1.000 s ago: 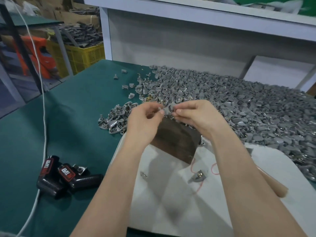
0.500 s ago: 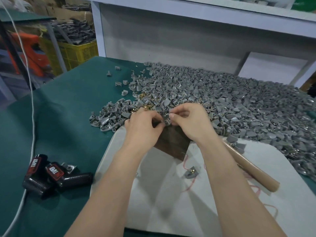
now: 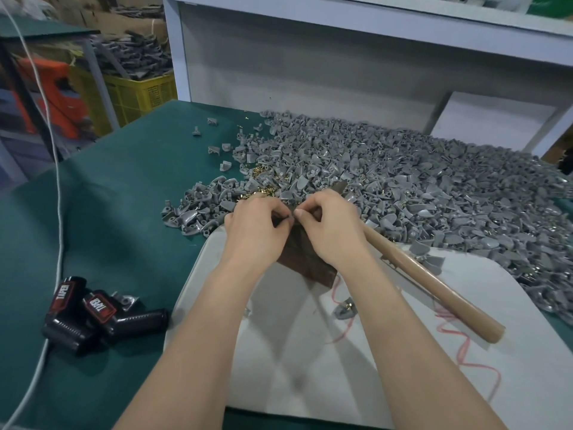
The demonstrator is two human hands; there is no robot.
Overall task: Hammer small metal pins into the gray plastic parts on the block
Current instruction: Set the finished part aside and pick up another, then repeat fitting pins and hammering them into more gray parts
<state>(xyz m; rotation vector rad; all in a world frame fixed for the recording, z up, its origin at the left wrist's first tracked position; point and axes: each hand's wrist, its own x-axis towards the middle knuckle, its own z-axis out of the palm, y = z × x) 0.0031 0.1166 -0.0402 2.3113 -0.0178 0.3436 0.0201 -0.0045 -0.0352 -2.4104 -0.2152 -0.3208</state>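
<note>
My left hand (image 3: 257, 231) and my right hand (image 3: 331, 228) meet fingertip to fingertip over the top of a dark wooden block (image 3: 305, 262). Between the fingertips they pinch a small gray plastic part (image 3: 286, 217), mostly hidden by the fingers. The block stands on a white board (image 3: 310, 352). A wooden hammer handle (image 3: 434, 290) lies on the board to the right of my right wrist; its head is hidden behind my hand. A huge heap of gray plastic parts (image 3: 403, 181) covers the table behind. Small brass pins (image 3: 263, 187) lie in the heap's near left edge.
One finished gray part with a pin (image 3: 344, 310) lies on the board between my forearms. Two black cylinders with red labels (image 3: 93, 318) sit on the green table cover at left, beside a white cable (image 3: 52, 212). A yellow crate (image 3: 136, 94) stands beyond the table.
Both hands have come down from above the block to its top, still pinching the gray part. The view shifted, and the hammer handle is now in sight.
</note>
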